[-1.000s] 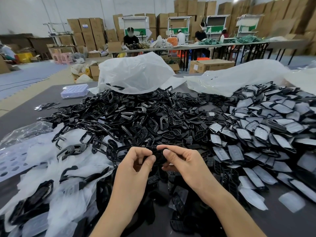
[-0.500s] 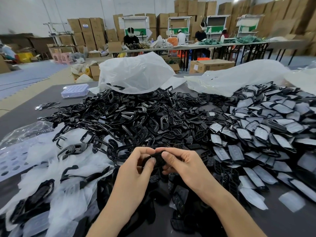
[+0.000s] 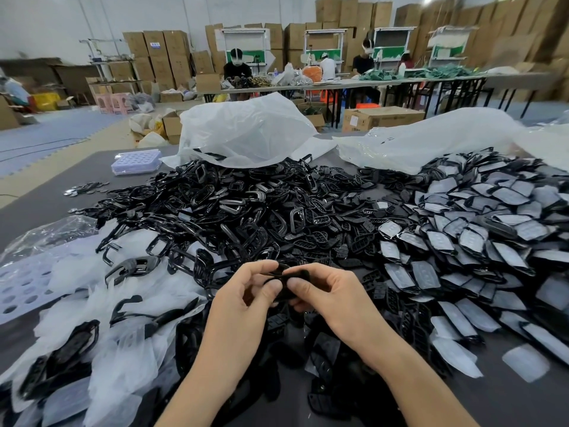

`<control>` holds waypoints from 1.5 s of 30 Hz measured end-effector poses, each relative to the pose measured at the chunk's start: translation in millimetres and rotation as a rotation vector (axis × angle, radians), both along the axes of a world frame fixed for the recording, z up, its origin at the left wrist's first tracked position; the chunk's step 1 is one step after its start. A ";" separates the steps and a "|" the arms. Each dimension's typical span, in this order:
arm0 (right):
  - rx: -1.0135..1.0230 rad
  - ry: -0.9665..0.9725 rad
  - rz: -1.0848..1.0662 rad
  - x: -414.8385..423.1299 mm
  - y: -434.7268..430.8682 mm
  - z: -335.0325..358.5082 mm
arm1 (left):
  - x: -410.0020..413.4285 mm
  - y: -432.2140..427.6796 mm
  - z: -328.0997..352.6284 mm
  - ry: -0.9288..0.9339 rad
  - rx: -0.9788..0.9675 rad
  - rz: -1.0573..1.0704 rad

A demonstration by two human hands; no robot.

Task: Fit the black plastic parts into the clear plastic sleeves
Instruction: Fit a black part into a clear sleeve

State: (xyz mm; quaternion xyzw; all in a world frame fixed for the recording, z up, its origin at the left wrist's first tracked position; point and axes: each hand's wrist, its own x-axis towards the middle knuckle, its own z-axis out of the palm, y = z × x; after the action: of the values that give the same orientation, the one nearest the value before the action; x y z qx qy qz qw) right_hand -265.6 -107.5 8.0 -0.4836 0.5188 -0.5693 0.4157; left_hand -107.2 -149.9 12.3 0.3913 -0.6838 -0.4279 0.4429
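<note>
While thick with black parts (image 3: 246,211), grey table (image 3: 34,211) amid cartons (image 3: 166,53); hands (image 3: 243,300) (image 3: 335,300) around one part (image 3: 297,274).

Ahead of you, the heap of glossy black plastic frame parts (image 3: 234,208) is smooth and catches white glints. The small black plastic piece (image 3: 300,274) you hold looks duller (little of it shows). On your right, black plastic parts in clear plastic sleeves (image 3: 471,241) read greyish and hazy. On your left, loose thin milky plastic sleeves (image 3: 101,303) lie soft and crinkled. The dark grey counter (image 3: 523,405) is matt. The translucent white plastic bags (image 3: 246,131) are wrinkled, faintly shiny; the brown cardboard box (image 3: 381,117) is dull.
</note>
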 end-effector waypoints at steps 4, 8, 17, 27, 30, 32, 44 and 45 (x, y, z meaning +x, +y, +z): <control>0.025 -0.038 -0.041 -2.6 -0.4 0.7 | 0.7 -3.1 -2.4 0.093 0.093 -0.025; 0.037 -0.113 -0.085 -6.3 -1.6 1.2 | 2.0 -7.6 -4.3 0.234 0.189 0.005; 0.031 -0.105 -0.092 -7.2 -3.5 -1.4 | -0.9 -3.1 -4.4 0.112 0.154 -0.003; -0.008 0.156 -0.100 -5.4 0.2 -6.4 | -2.8 -2.3 -9.7 -0.047 0.009 0.075; -0.030 0.197 -0.105 -6.5 -0.3 -7.8 | -4.3 1.7 -10.6 -0.100 -0.106 0.113; -0.059 0.230 -0.173 -9.8 -0.6 -8.9 | -6.0 4.8 -10.6 -0.191 -0.258 0.152; -0.106 0.161 -0.519 -25.5 -6.8 -14.5 | -14.4 20.5 -18.2 -0.939 -0.537 -0.165; -0.103 0.178 -0.524 -25.6 -6.8 -14.6 | -14.5 20.1 -19.0 -0.953 -0.537 -0.178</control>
State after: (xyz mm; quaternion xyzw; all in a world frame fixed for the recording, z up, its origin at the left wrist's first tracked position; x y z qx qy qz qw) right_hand -291.3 -114.2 -6.6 -0.4013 0.6312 -0.6383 0.1820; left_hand -121.7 -129.8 -6.7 0.3556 -0.9241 -0.0498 0.1310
